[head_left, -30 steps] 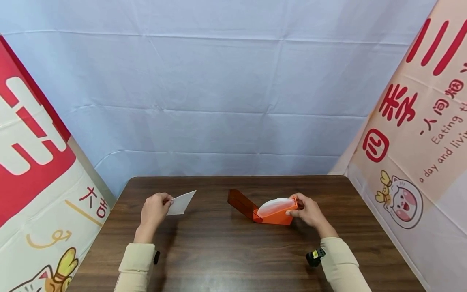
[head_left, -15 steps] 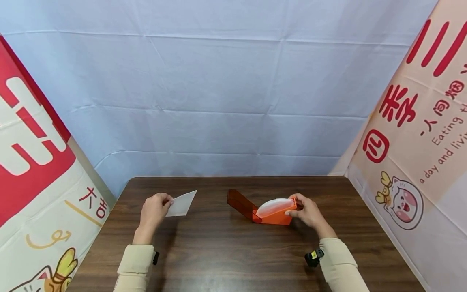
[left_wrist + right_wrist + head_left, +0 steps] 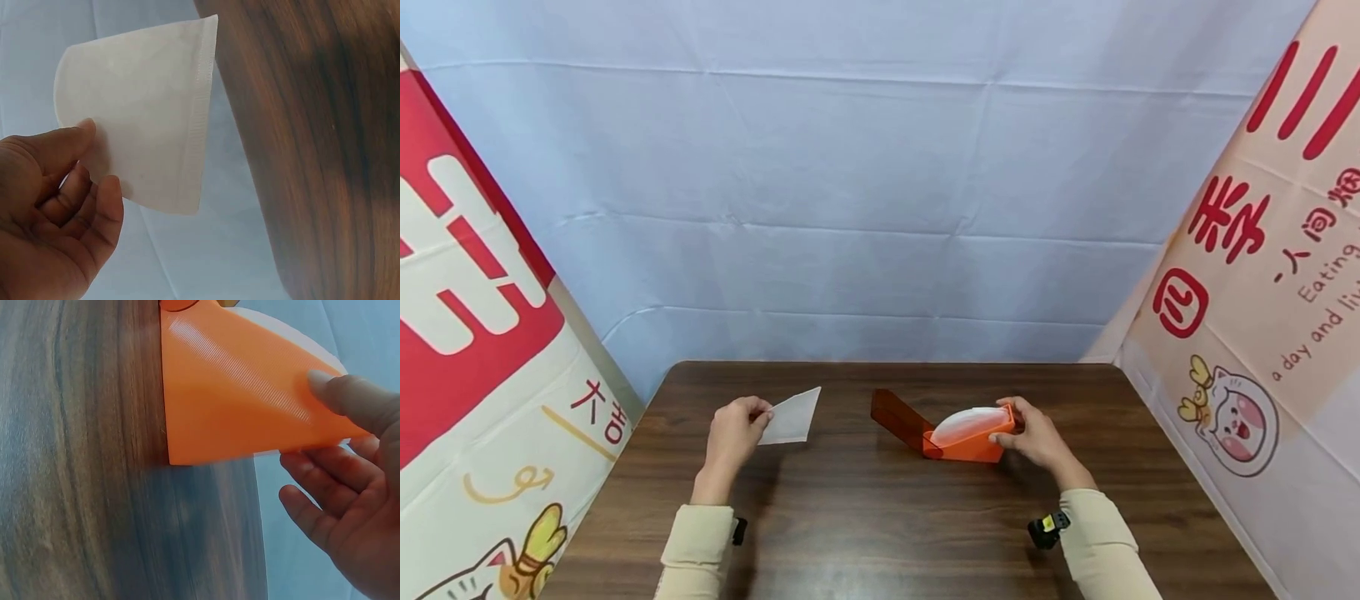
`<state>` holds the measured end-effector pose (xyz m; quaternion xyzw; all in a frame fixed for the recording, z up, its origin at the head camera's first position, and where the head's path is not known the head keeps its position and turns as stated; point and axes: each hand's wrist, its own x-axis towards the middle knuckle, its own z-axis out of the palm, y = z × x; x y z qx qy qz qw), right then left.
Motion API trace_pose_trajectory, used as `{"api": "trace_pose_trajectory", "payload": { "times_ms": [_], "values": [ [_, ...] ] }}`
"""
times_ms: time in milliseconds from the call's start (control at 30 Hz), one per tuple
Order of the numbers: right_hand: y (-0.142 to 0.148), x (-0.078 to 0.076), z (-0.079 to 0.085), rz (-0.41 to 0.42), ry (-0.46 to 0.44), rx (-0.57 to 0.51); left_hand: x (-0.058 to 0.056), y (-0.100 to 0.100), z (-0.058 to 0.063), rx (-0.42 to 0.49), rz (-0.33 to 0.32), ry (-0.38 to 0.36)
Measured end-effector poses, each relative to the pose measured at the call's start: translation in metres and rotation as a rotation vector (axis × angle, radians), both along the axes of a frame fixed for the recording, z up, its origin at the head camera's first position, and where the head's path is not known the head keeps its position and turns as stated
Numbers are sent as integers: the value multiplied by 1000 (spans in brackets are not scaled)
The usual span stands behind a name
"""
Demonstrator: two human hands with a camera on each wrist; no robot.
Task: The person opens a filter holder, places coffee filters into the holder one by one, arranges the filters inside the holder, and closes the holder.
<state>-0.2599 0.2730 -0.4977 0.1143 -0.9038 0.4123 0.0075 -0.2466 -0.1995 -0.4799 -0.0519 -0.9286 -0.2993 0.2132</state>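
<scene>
Between thumb and fingers my left hand (image 3: 735,433) pinches a white paper coffee filter (image 3: 140,112) by its edge, held up over the left part of the table. A crimped seam runs along one side of the filter in the left wrist view. My right hand (image 3: 1037,442) grips the right end of an orange filter holder (image 3: 231,400), thumb on its near face and fingers behind. Inside the holder stands a stack of white filters (image 3: 972,423), curved edges up. The holder's dark translucent lid (image 3: 898,419) is swung open to the left.
Everything is over a dark brown wooden table (image 3: 865,517). A pale blue cloth (image 3: 850,183) hangs behind it, and printed banners (image 3: 1247,333) flank both sides. A small black device (image 3: 1047,530) sits at the right wrist.
My left hand has shifted slightly right with the coffee filter, which shows a little more broadly. The view has turned slightly left. My right hand keeps its hold on the holder.
</scene>
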Motion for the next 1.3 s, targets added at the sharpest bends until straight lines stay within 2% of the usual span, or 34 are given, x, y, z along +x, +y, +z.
{"api": "trace_pose_trajectory", "payload": {
  "times_ms": [100,200,333,500,733,967,1300],
  "values": [
    [1,0,-1,9,-37,-35,2,4,-1,19,-1,8],
    [3,1,-2,11,-63,-68,2,8,0,44,-15,52],
    [6,0,-5,41,-45,-90,1,12,3,75,-29,120],
    [8,0,-6,78,-22,-74,0,17,7,112,-37,138],
    [4,-2,-2,12,-58,5,-4,24,11,98,-79,170],
    [3,-8,0,-14,-58,3,-9,31,17,91,-119,223],
    [2,-8,-2,-49,-64,-4,-14,40,24,123,-149,254]
  ]
}}
